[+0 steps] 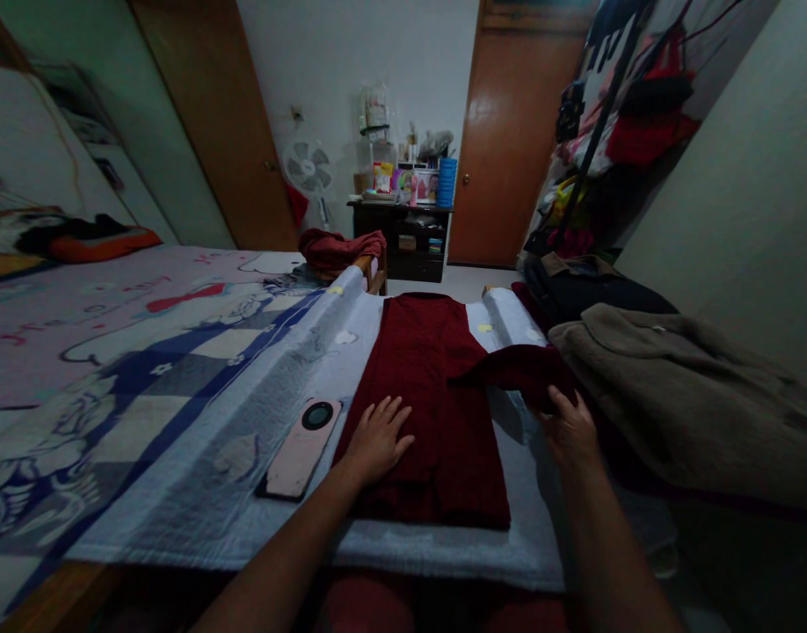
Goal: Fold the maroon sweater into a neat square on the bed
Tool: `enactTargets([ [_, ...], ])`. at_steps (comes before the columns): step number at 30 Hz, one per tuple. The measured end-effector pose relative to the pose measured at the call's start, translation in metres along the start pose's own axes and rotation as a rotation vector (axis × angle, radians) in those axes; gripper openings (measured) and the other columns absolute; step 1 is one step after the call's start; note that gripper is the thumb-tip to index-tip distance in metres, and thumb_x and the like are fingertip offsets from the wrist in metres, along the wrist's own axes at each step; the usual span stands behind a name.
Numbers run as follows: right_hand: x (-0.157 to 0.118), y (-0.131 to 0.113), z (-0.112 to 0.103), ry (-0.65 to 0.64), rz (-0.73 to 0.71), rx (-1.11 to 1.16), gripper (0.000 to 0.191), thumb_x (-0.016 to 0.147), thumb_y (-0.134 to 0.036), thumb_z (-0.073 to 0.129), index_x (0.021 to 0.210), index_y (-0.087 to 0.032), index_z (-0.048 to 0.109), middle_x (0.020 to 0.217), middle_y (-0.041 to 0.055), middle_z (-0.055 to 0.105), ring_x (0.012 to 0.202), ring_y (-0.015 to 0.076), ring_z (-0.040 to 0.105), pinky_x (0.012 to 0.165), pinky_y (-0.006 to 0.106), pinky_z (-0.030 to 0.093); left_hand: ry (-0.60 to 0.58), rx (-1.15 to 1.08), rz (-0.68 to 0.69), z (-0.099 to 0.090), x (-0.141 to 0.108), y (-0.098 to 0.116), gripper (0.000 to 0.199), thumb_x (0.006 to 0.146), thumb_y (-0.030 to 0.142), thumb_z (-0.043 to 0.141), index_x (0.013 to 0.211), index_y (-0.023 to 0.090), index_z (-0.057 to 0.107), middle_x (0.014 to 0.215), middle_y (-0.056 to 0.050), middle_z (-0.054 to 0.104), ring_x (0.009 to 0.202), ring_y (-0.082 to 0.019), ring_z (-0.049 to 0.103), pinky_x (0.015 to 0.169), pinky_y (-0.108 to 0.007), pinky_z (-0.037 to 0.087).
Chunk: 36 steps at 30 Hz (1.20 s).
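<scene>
A dark red garment (436,422) lies flat and folded into a long shape on a pale blue quilted cloth (390,538). My left hand (379,440) rests on its left side with the fingers spread. My right hand (568,426) pinches the end of a dark red flap or sleeve (526,369), which is lifted off to the right and still joins the garment near its middle. Left of the garment lies a pink phone (301,450) with a round dark camera area.
Thick coats (680,396) are piled at the right. A patterned bed (146,352) spreads out at the left, with a crumpled reddish cloth (341,251) at its far corner. Farther back stand a fan (309,167) and a dark cabinet (400,242).
</scene>
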State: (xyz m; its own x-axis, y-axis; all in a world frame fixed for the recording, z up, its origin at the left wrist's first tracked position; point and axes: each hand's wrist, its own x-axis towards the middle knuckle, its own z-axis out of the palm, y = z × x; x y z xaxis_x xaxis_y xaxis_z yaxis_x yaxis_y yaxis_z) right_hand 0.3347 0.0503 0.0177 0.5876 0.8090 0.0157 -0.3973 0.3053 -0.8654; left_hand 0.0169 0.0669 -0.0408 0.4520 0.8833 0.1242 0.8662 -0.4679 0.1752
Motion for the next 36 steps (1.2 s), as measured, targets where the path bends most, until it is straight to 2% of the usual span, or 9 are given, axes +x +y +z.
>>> enactTargets([
  [7, -0.015, -0.013, 0.002, -0.156, -0.020, -0.243, 0.036, 0.071, -0.039, 0.072, 0.100, -0.019, 0.066, 0.097, 0.0037, 0.069, 0.088, 0.0216, 0.064, 0.075, 0.039, 0.057, 0.021, 0.026, -0.004, 0.002, -0.001, 0.000, 0.051, 0.092, 0.043, 0.047, 0.139, 0.025, 0.044, 0.152, -0.006, 0.037, 0.141, -0.027, 0.027, 0.114, -0.048, 0.022],
  [12, -0.053, 0.002, 0.011, -0.571, -0.207, -0.890, 0.027, 0.077, -0.035, 0.059, 0.098, -0.021, 0.067, 0.097, 0.0053, 0.070, 0.093, 0.0230, 0.063, 0.093, 0.044, 0.045, 0.033, 0.042, -0.004, 0.004, -0.002, 0.000, 0.051, 0.092, 0.044, 0.047, 0.139, 0.025, 0.045, 0.151, -0.006, 0.037, 0.140, -0.027, 0.029, 0.114, -0.048, 0.022],
  [15, -0.079, 0.016, 0.015, -0.671, -0.357, -1.211, 0.026, 0.077, -0.024, 0.055, 0.101, -0.024, 0.066, 0.103, 0.0041, 0.069, 0.103, 0.0237, 0.061, 0.107, 0.054, 0.025, 0.042, 0.047, -0.002, 0.004, -0.002, 0.001, 0.051, 0.092, 0.044, 0.045, 0.139, 0.025, 0.044, 0.151, -0.005, 0.037, 0.140, -0.026, 0.028, 0.115, -0.047, 0.022],
  [18, -0.099, 0.028, 0.017, -0.839, -0.393, -1.347, 0.031, 0.080, -0.017, 0.050, 0.108, -0.024, 0.062, 0.104, 0.0039, 0.068, 0.101, 0.0208, 0.061, 0.106, 0.048, 0.029, 0.042, 0.050, -0.004, 0.004, -0.002, 0.001, 0.051, 0.092, 0.044, 0.046, 0.139, 0.025, 0.044, 0.151, -0.006, 0.037, 0.141, -0.026, 0.028, 0.115, -0.047, 0.021],
  [23, -0.108, 0.042, 0.027, -0.736, -0.429, -1.456, 0.069, 0.077, -0.034, 0.063, 0.138, -0.014, 0.039, 0.127, 0.0160, 0.054, 0.114, 0.0279, 0.052, 0.095, 0.040, 0.042, 0.042, 0.056, -0.004, 0.007, -0.002, -0.001, 0.052, 0.092, 0.043, 0.046, 0.140, 0.025, 0.043, 0.151, -0.005, 0.037, 0.141, -0.026, 0.028, 0.115, -0.047, 0.021],
  [26, -0.106, 0.046, 0.034, -0.691, -0.437, -1.579, 0.088, 0.072, -0.036, 0.069, 0.148, -0.020, 0.026, 0.132, 0.0161, 0.049, 0.111, 0.0307, 0.051, 0.090, 0.042, 0.042, 0.050, 0.053, -0.005, 0.007, -0.002, 0.000, 0.051, 0.092, 0.044, 0.045, 0.140, 0.025, 0.043, 0.151, -0.006, 0.038, 0.141, -0.026, 0.028, 0.114, -0.047, 0.022],
  [29, -0.108, 0.047, 0.039, -0.739, -0.437, -1.671, 0.077, 0.073, -0.031, 0.069, 0.143, -0.031, 0.035, 0.134, 0.0136, 0.047, 0.109, 0.0312, 0.051, 0.087, 0.042, 0.041, 0.055, 0.043, -0.005, 0.006, -0.003, 0.001, 0.051, 0.093, 0.044, 0.044, 0.139, 0.024, 0.044, 0.151, -0.006, 0.038, 0.141, -0.026, 0.027, 0.114, -0.048, 0.022],
  [32, -0.113, 0.044, 0.042, -0.779, -0.400, -1.666, 0.051, 0.077, -0.039, 0.065, 0.125, -0.027, 0.053, 0.122, 0.0126, 0.054, 0.107, 0.0302, 0.052, 0.086, 0.040, 0.040, 0.060, 0.030, -0.001, 0.006, -0.003, 0.000, 0.051, 0.093, 0.044, 0.044, 0.139, 0.024, 0.044, 0.151, -0.006, 0.038, 0.141, -0.026, 0.027, 0.114, -0.047, 0.022],
  [36, -0.118, 0.044, 0.046, -0.740, -0.412, -1.683, 0.048, 0.071, -0.045, 0.069, 0.111, -0.021, 0.055, 0.108, 0.0113, 0.059, 0.103, 0.0300, 0.052, 0.083, 0.038, 0.041, 0.069, 0.014, -0.003, 0.005, -0.003, 0.001, 0.050, 0.092, 0.044, 0.045, 0.139, 0.025, 0.045, 0.151, -0.005, 0.038, 0.141, -0.026, 0.027, 0.114, -0.047, 0.021],
])
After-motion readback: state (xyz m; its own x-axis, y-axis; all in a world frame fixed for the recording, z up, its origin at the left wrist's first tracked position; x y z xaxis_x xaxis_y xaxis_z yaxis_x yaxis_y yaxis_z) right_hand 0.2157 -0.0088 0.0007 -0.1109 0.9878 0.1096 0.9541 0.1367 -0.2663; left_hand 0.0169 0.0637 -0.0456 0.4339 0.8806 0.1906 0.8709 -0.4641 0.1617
